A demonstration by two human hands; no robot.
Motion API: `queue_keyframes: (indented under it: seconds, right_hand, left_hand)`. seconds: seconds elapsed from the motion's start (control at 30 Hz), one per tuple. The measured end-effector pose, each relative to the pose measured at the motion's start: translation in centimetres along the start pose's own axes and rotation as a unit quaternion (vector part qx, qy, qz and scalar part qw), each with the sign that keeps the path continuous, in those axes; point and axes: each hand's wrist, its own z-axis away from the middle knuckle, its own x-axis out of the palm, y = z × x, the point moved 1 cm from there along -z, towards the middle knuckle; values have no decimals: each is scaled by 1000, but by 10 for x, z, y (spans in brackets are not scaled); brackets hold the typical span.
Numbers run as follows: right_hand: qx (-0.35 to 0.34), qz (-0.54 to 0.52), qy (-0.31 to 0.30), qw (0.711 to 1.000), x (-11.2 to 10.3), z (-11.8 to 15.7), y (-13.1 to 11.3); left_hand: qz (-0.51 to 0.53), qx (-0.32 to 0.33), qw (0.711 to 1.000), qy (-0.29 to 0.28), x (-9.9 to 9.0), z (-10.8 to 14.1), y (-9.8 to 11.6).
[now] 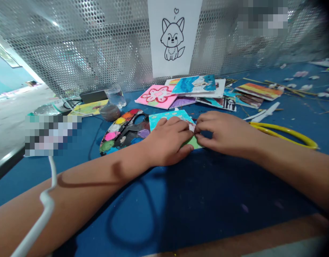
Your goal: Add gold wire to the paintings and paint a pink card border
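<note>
Clock reference: centred on the hands, 12 o'clock toward the metal screen.

Cable: white cable (46,203) across the left forearm, at 7 o'clock.

Palette: paint palette (121,132) with pink, green, yellow and purple wells, at 9 o'clock, just beside the left hand and partly under the card's edge.

Jar: clear plastic jar (115,95) at 10 o'clock, near a round grey pot (109,112).

Left hand: left hand (166,141) on the card, fingers closed together and curled over it, thumb low along its near edge, gripping.

Card: turquoise and green painted card (171,119) flat on the blue work table (180,200), under and between both hands, at 12 o'clock from the wrists.

Right hand: right hand (223,134) at the card's right edge, fingers bent and pinched onto it.

Pile: painted cards (193,87) in a loose overlapping spread, at 12 o'clock, below a fox drawing (173,35) standing against the perforated metal screen (73,46).

Loop: yellow loop (282,134) at 3 o'clock, just beyond the right hand.
</note>
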Motion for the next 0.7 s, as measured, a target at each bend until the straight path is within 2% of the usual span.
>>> queue_keyframes:
  seconds: [0.27,0.4,0.43,0.5,0.57,0.6,0.63,0.7]
  right_hand:
    - [-5,83,-17,996,-1,-5,-4]
    - [3,55,8,998,0,-2,1]
    - [6,47,14,999,1,-1,2]
    - [8,37,17,999,3,0,5]
    - [7,34,13,999,5,0,7]
    - [6,33,10,999,6,-1,8]
    - [7,33,7,999,7,-1,8]
    - [7,39,1,999,7,-1,10]
  left_hand:
    - [41,-66,996,48,-2,4,-1]
    - [33,-163,983,82,-17,4,-15]
    - [32,-187,980,61,-21,4,-20]
    - [40,-202,978,-34,-25,5,-26]
    - [55,-184,971,-141,-26,6,-29]
    - [60,-173,967,-175,-26,7,-29]
    - [60,-165,966,-192,-26,8,-29]
    - [52,-158,968,-190,-26,8,-28]
